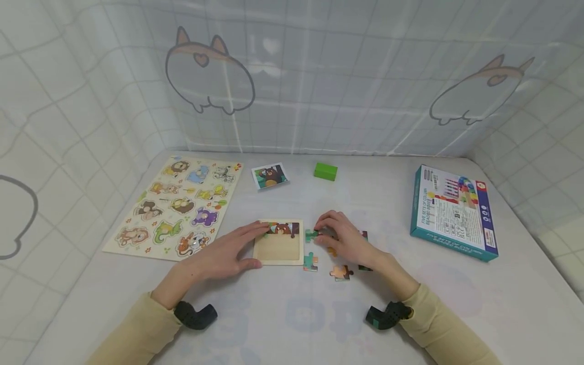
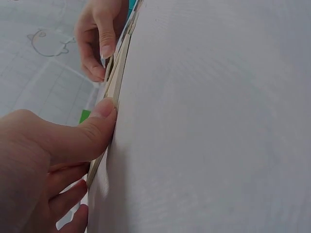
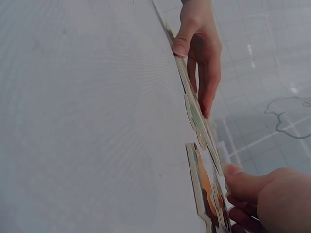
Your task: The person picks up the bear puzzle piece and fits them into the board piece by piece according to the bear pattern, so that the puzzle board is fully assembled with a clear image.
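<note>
A small square wooden puzzle tray [image 1: 278, 251] lies in front of me, with fitted bear-picture pieces [image 1: 282, 229] along its far side. My left hand [image 1: 225, 256] holds the tray at its left, thumb at the near left corner and fingertips over the far left part. Just right of the tray, my right hand [image 1: 344, 241] pinches a green puzzle piece [image 1: 311, 235] between thumb and fingers. Nearer me lie a teal piece [image 1: 310, 261] and an orange-brown piece [image 1: 341, 272]. More pieces lie partly hidden under the right hand.
A large animal peg board [image 1: 157, 209] lies at the left. Beyond the tray are a bear picture card [image 1: 270, 176] and a green block [image 1: 325, 171]. A bead-box carton [image 1: 453, 213] lies at the right. Curtain-like tiled cloth [image 1: 319, 91] rises behind the table.
</note>
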Tool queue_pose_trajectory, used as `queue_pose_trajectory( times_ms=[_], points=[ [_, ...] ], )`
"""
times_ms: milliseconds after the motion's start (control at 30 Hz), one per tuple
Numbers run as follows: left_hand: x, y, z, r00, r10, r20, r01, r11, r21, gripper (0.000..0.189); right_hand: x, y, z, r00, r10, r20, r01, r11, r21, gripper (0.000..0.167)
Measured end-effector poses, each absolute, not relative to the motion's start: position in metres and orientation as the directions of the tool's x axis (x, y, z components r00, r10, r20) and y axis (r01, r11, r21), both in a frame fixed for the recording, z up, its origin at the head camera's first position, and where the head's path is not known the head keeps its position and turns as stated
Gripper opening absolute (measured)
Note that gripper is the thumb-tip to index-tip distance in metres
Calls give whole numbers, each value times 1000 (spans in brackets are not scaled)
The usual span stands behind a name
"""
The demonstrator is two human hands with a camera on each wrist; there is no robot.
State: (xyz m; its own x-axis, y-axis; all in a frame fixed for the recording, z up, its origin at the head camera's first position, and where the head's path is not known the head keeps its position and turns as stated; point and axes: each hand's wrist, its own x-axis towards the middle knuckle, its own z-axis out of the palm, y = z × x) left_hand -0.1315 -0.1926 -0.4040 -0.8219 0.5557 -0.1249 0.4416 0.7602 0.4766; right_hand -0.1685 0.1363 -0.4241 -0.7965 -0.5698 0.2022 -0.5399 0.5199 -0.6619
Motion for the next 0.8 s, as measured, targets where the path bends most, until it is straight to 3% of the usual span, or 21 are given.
queue_pose_trajectory(
  times_ms=[800],
  points=[
    [-137, -195, -406, -831, 546, -110, 413, 736, 536, 87, -168, 85, -410, -792, -581, 190, -536, 512, -671, 22]
  ],
)
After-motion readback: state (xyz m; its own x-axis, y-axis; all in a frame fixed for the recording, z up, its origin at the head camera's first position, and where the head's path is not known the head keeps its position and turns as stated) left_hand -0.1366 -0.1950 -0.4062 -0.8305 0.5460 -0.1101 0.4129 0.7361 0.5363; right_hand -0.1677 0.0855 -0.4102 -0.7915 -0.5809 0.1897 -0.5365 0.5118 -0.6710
